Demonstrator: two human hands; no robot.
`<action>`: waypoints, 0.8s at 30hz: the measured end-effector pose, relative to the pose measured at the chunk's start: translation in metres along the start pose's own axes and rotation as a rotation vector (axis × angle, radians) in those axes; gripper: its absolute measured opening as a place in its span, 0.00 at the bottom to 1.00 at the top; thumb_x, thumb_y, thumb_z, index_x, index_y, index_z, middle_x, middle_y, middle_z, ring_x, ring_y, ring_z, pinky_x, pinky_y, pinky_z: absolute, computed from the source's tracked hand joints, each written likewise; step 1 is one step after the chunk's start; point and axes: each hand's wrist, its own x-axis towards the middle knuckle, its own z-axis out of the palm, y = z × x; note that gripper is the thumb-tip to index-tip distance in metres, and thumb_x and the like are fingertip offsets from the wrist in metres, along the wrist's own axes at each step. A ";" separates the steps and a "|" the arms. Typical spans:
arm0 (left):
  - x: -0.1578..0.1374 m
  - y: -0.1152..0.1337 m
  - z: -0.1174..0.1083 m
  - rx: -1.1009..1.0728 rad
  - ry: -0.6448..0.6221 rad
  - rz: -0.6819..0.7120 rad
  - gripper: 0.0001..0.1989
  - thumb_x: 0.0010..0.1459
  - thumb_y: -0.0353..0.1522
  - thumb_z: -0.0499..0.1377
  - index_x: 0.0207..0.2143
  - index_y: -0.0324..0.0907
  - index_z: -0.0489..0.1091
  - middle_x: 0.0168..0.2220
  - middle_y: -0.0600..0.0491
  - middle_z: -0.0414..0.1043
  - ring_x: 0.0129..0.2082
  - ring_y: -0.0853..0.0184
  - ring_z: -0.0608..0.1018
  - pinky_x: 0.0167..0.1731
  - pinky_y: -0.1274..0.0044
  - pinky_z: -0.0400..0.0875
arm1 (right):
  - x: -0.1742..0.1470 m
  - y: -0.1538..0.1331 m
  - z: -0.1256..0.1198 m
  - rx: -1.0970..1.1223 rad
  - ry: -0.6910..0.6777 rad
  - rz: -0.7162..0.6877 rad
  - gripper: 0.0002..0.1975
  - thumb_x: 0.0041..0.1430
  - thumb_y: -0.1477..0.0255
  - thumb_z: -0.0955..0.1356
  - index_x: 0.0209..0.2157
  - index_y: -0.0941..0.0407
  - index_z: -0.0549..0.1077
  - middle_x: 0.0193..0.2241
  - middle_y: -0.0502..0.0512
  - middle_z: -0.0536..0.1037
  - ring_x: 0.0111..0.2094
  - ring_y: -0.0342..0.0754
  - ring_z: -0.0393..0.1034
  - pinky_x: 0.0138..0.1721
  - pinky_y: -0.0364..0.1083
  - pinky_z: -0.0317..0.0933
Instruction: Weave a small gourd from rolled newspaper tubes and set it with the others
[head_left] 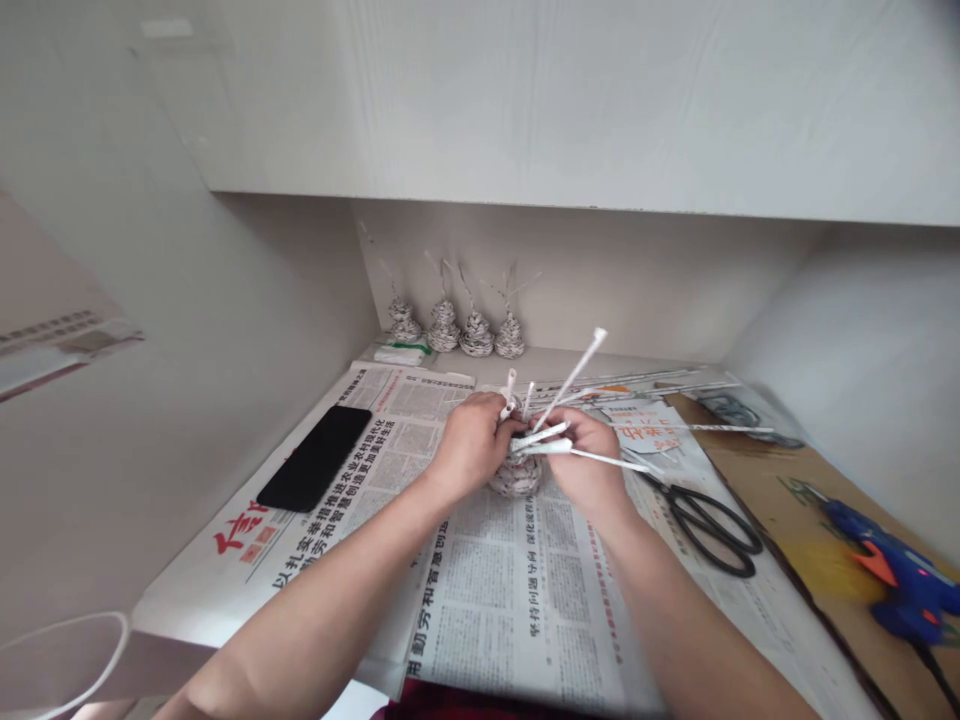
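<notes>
A small woven gourd of rolled newspaper strips point(517, 478) stands on the newspaper between my hands, with several white paper tubes point(574, 378) sticking up and out from its top. My left hand point(474, 440) is closed round the gourd's upper left side, thumb and fingers at the bases of the tubes. From the right, my right hand point(586, 455) pinches a paper tube near the top of the weave. One long thin tube runs out to the right past that hand. The fingertips are partly hidden behind the tubes.
Several finished-looking woven gourds point(477, 334) line the back wall. A black phone point(315, 458) lies at left on the newspaper point(480, 620). At right are black-handled scissors point(712, 528), loose paper sticks point(675, 428) and a blue glue gun point(892, 560) on cardboard point(750, 480). A cabinet overhangs the back.
</notes>
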 end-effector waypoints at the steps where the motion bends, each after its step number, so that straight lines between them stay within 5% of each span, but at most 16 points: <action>1: 0.000 0.000 0.000 -0.005 0.006 0.002 0.04 0.55 0.27 0.59 0.28 0.40 0.73 0.31 0.50 0.76 0.35 0.63 0.76 0.36 0.75 0.65 | -0.001 0.001 0.002 -0.002 0.030 -0.021 0.06 0.46 0.70 0.70 0.29 0.56 0.77 0.24 0.52 0.79 0.25 0.47 0.71 0.28 0.44 0.64; 10: 0.001 0.000 0.000 -0.124 -0.028 -0.126 0.04 0.55 0.29 0.60 0.29 0.42 0.76 0.32 0.53 0.79 0.33 0.65 0.78 0.34 0.77 0.67 | 0.009 0.008 -0.006 -0.006 -0.067 0.126 0.06 0.40 0.71 0.72 0.26 0.55 0.75 0.23 0.52 0.78 0.24 0.49 0.72 0.25 0.45 0.64; 20: -0.002 0.005 -0.003 -0.041 -0.041 -0.063 0.05 0.56 0.29 0.58 0.29 0.42 0.74 0.30 0.51 0.78 0.32 0.64 0.77 0.34 0.76 0.66 | -0.004 -0.012 -0.017 -0.356 -0.096 -0.092 0.02 0.44 0.72 0.70 0.22 0.55 0.74 0.19 0.48 0.75 0.22 0.45 0.66 0.24 0.43 0.56; 24: -0.003 0.008 0.001 -0.004 -0.045 -0.008 0.06 0.56 0.26 0.56 0.31 0.41 0.73 0.33 0.49 0.77 0.35 0.62 0.77 0.38 0.75 0.67 | -0.004 -0.008 -0.008 -0.206 -0.009 -0.078 0.00 0.45 0.73 0.69 0.23 0.54 0.72 0.19 0.49 0.75 0.21 0.46 0.67 0.24 0.43 0.58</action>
